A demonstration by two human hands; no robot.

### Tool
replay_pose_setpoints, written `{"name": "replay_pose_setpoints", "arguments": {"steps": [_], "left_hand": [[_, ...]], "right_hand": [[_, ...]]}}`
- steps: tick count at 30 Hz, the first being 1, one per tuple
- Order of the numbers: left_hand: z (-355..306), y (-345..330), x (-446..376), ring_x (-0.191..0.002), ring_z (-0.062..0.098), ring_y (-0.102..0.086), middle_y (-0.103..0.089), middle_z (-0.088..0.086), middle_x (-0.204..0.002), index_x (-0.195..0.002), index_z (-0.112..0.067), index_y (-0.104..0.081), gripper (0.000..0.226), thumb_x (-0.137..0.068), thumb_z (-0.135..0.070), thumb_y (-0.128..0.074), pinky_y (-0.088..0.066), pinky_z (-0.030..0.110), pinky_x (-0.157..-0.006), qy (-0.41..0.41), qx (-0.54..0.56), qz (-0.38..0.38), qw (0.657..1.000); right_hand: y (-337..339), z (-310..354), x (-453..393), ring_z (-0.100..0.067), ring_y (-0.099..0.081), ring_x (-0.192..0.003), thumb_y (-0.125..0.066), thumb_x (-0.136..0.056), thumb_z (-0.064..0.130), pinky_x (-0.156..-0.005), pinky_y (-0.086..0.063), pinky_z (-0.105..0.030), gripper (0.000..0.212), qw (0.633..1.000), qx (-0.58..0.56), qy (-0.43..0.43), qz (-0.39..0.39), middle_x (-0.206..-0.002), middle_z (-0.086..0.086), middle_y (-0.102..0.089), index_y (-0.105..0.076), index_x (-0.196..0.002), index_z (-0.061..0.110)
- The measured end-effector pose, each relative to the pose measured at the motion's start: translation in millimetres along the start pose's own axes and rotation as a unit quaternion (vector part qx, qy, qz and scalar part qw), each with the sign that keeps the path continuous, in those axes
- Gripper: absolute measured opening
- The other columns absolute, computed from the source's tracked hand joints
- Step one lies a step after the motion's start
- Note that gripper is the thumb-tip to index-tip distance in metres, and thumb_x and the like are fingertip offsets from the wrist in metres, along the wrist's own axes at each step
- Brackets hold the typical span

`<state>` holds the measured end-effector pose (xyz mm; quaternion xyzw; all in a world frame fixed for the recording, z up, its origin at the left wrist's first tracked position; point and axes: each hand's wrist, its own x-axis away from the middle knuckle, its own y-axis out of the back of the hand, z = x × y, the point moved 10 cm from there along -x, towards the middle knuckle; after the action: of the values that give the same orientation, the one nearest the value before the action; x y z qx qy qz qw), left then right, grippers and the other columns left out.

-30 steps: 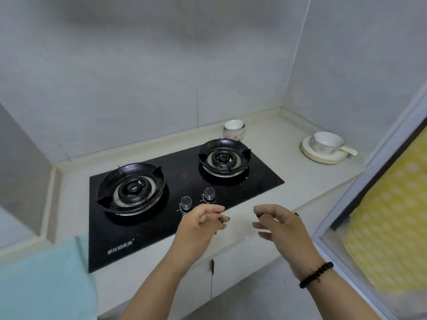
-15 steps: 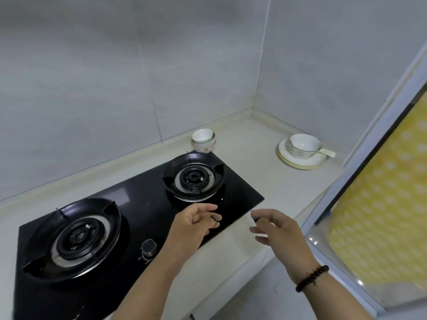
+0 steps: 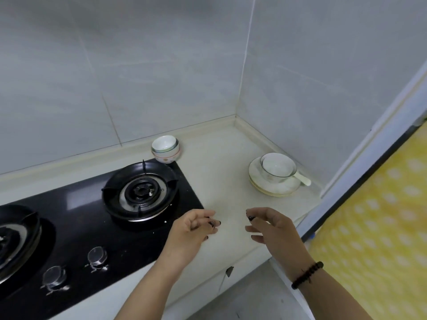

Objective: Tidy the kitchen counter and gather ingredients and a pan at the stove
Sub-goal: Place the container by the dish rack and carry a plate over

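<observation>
A black glass gas stove point(image 3: 76, 218) is set into the pale counter point(image 3: 221, 172), with its right burner point(image 3: 140, 191) in full view and the left burner point(image 3: 16, 234) cut off at the frame's edge. Behind the right burner stands a small stack of white bowls point(image 3: 165, 148). Near the corner, a white bowl with a handle point(image 3: 278, 168) sits on stacked plates point(image 3: 272, 189). My left hand point(image 3: 193, 229) and my right hand point(image 3: 272, 227) hover side by side over the counter's front edge, fingers loosely curled, holding nothing.
Two control knobs point(image 3: 97, 256) sit at the stove's front. Grey tiled walls meet in a corner behind the counter. A white door frame point(image 3: 369, 144) and a yellow dotted panel point(image 3: 381, 227) stand on the right. Cabinet doors point(image 3: 208, 273) lie below the counter.
The view has swung to the right, so the stove slid left and the bowls and plates came closer to the middle. Both hands kept their pose, still holding nothing.
</observation>
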<state>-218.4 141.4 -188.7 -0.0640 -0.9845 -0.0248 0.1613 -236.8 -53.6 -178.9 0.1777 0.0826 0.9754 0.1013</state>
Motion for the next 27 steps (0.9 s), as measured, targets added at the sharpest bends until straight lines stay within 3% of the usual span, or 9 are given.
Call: {"name": "replay_pose_setpoints", "arguments": {"steps": [6, 14, 19, 23, 27], "left_hand": [[-0.5, -63.7, -27.6, -0.095, 0.015, -0.070, -0.076, -0.003, -0.091, -0.104, -0.019, -0.068, 0.025, -0.088, -0.001, -0.061, -0.049, 0.022, -0.078, 0.027, -0.002, 0.018, 0.999], [-15.3, -82.7, -90.8, -0.092, 0.010, -0.069, -0.076, -0.003, -0.092, -0.105, -0.019, -0.068, 0.026, -0.087, -0.001, -0.062, -0.048, 0.022, -0.078, 0.032, -0.011, 0.026, 0.999], [-22.1, -90.2, -138.9, -0.094, 0.012, -0.069, -0.076, -0.001, -0.094, -0.106, -0.018, -0.068, 0.026, -0.086, -0.002, -0.063, -0.049, 0.024, -0.080, 0.043, 0.001, 0.034, 0.998], [-27.6, -109.8, -174.6, -0.084, 0.008, -0.070, -0.075, 0.001, -0.095, -0.110, -0.015, -0.065, 0.024, -0.092, -0.003, -0.056, -0.050, 0.022, -0.076, 0.043, -0.014, 0.057, 0.997], [-29.8, -128.0, -200.2, -0.086, 0.009, -0.072, -0.075, -0.004, -0.094, -0.111, -0.018, -0.062, 0.024, -0.092, -0.005, -0.054, -0.051, 0.024, -0.078, 0.051, -0.029, 0.064, 0.996]], "right_hand": [[63.2, -5.6, -36.8, -0.021, -0.069, -0.090, -0.056, -0.093, 0.008, -0.077, -0.054, -0.029, 0.016, 1.000, -0.007, -0.006, -0.009, -0.100, -0.002, -0.067, -0.069, -0.096, 0.015], [84.8, -2.1, -93.1, -0.019, -0.068, -0.091, -0.055, -0.092, 0.008, -0.074, -0.053, -0.026, 0.016, 1.000, -0.008, -0.016, -0.023, -0.102, -0.002, -0.066, -0.068, -0.098, 0.016], [83.8, 15.4, -131.2, -0.021, -0.067, -0.093, -0.059, -0.089, 0.015, -0.086, -0.056, -0.040, 0.016, 0.998, 0.052, -0.005, -0.028, -0.096, 0.008, -0.068, -0.068, -0.097, 0.025], [103.3, 30.5, -158.1, -0.018, -0.066, -0.094, -0.058, -0.089, 0.016, -0.087, -0.055, -0.041, 0.016, 0.996, 0.067, 0.011, -0.059, -0.101, 0.012, -0.066, -0.067, -0.100, 0.026], [124.2, 27.4, -180.1, -0.012, -0.064, -0.096, -0.059, -0.089, 0.015, -0.093, -0.052, -0.041, 0.018, 0.994, 0.070, 0.000, -0.080, -0.104, 0.012, -0.065, -0.066, -0.103, 0.024]]}}
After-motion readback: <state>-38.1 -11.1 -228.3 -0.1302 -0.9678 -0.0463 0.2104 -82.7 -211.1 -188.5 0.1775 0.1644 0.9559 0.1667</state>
